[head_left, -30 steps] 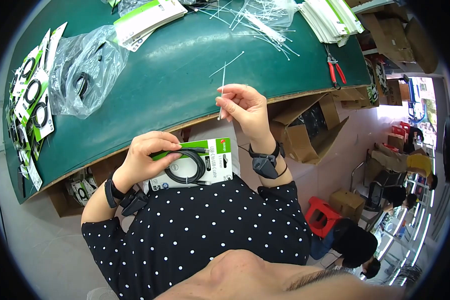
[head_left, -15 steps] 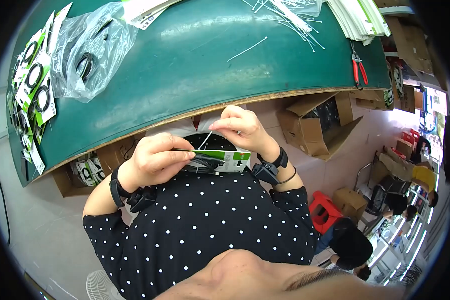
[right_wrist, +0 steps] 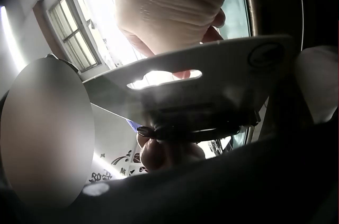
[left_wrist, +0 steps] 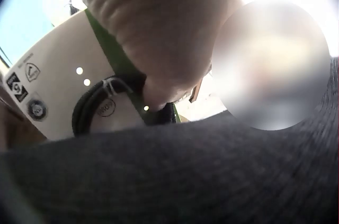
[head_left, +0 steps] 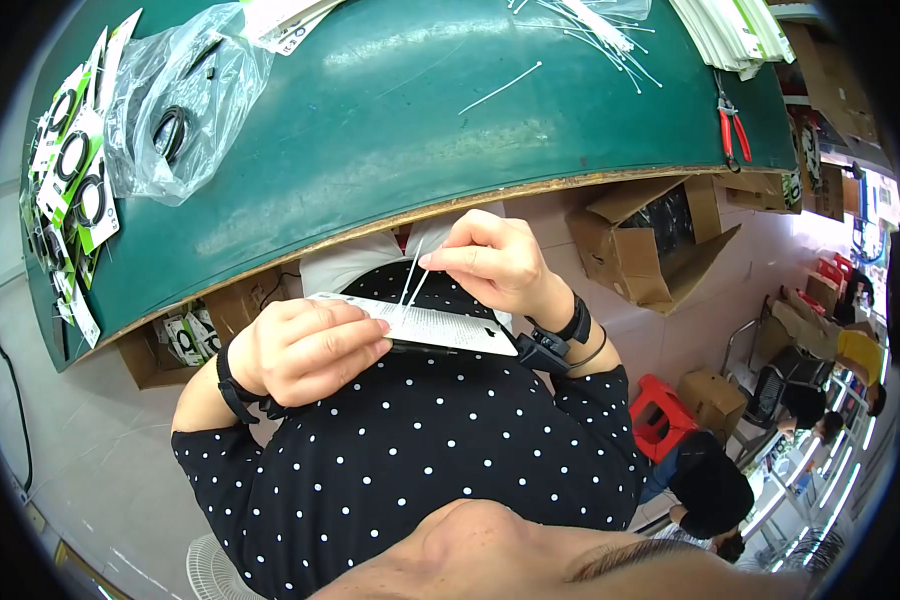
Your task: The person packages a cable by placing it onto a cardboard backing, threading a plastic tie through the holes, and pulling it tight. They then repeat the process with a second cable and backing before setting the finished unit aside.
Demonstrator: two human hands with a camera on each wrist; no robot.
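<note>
A flat retail card (head_left: 455,328) is tilted in front of the torso, its printed back facing up. My left hand (head_left: 315,350) grips it by one end, fingers over the back. On its green-and-white front, in the left wrist view, lies a coiled black cable (left_wrist: 83,108) with a thin pale tie across it. My right hand (head_left: 495,262) pinches a white zip tie (head_left: 411,277) between thumb and fingertips. Two thin white strands rise from the card's back by those fingertips. The right wrist view shows the card's hanger slot (right_wrist: 164,79) below the right hand.
On the green table (head_left: 370,130) lie a loose zip tie (head_left: 500,88), a zip tie pile (head_left: 605,35), red-handled cutters (head_left: 732,130), a plastic bag (head_left: 185,110) and carded cables (head_left: 75,170). An open carton (head_left: 650,245) stands below the table edge.
The card has turned from its cable side to its printed back. My right hand has come down from above the table edge to the card, still pinching the zip tie.
</note>
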